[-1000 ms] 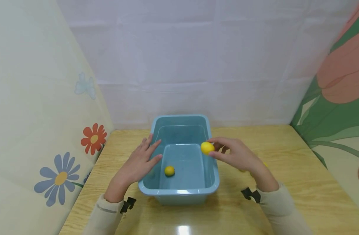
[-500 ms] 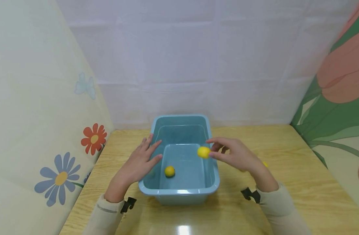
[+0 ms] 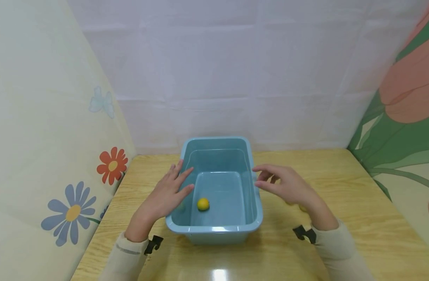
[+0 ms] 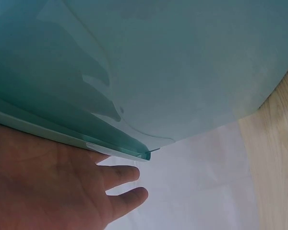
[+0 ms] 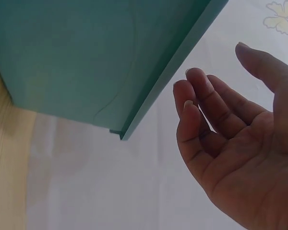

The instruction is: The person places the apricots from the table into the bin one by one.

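The blue plastic basin (image 3: pixel 218 228) stands on the table, with one small yellow lemon-like fruit (image 3: pixel 202 203) visible on its floor, left of the middle. My left hand (image 3: pixel 167 195) rests on the basin's left rim with its fingers spread; in the left wrist view the palm lies under the rim's edge. Just by the right rim my right hand (image 3: pixel 288 185) hovers, thumb and fingers apart and loosely bent, holding nothing. The right wrist view confirms bare fingers (image 5: pixel 201 91) beside the basin's outer wall (image 5: pixel 77 57).
A wooden table (image 3: pixel 341 187) carries the basin. Partly hidden behind my right wrist is something yellow (image 3: pixel 302 208) on the tabletop. A white cloth (image 3: pixel 214 78) hangs behind, and printed cloths with flowers line both sides.
The right hand let go of a yellow fruit over the basin, and it dropped out of sight as a separate piece. That hand then drew back slightly right. The left hand stayed still.
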A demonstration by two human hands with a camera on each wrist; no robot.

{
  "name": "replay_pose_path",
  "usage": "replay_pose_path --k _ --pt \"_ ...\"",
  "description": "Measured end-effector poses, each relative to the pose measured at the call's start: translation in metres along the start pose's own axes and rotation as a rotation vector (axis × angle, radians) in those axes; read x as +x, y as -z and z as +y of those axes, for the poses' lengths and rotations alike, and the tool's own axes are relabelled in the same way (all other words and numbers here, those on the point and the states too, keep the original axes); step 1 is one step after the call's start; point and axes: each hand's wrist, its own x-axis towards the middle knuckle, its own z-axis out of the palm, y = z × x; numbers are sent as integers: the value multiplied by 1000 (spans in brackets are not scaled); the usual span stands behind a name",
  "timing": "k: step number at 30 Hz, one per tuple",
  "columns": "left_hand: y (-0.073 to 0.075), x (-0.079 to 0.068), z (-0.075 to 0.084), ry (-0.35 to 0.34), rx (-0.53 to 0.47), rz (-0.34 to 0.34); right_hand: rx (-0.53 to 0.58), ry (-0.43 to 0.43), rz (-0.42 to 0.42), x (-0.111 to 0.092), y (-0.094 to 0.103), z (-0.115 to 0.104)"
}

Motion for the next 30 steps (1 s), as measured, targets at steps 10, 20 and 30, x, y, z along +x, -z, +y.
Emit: replay_pose_path --k 10,20,30 --pt "0 0 -1 -4 0 -4 -72 -62 19 -14 9 29" --pt "1 -1 -1 -19 -12 3 -136 -192 51 -32 19 57" --pt "1 -1 -1 -9 -18 -5 -166 -255 80 -59 33 80"
